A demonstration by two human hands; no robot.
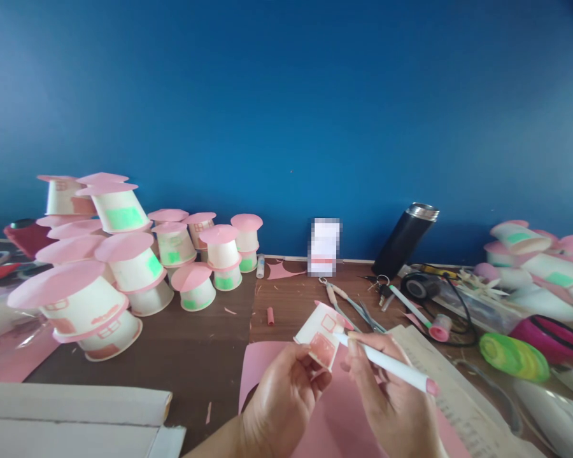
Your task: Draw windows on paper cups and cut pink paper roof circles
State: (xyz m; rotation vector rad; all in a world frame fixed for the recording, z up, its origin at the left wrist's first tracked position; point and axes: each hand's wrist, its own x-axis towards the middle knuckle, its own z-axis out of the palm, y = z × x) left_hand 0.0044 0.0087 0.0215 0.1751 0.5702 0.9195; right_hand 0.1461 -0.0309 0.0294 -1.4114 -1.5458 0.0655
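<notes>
My left hand (pixel 284 397) is closed round a white paper cup (pixel 321 332) with a pink door and window drawn on its side, held tilted over a pink paper sheet (pixel 258 369). My right hand (pixel 386 394) grips a white marker pen (pixel 391 364) with a pink end, and its tip touches the cup's side. Both hands are low in the middle of the view, above the brown wooden table (pixel 195 343).
Stacks of cup houses with pink round roofs (pixel 124 267) stand at the left and more lie at the right (pixel 535 254). A black flask (pixel 403 238), scissors (pixel 351 305), keys, a pen cap (pixel 440 329), a green tape roll (pixel 513 356) and a white box (pixel 76 420) surround the hands.
</notes>
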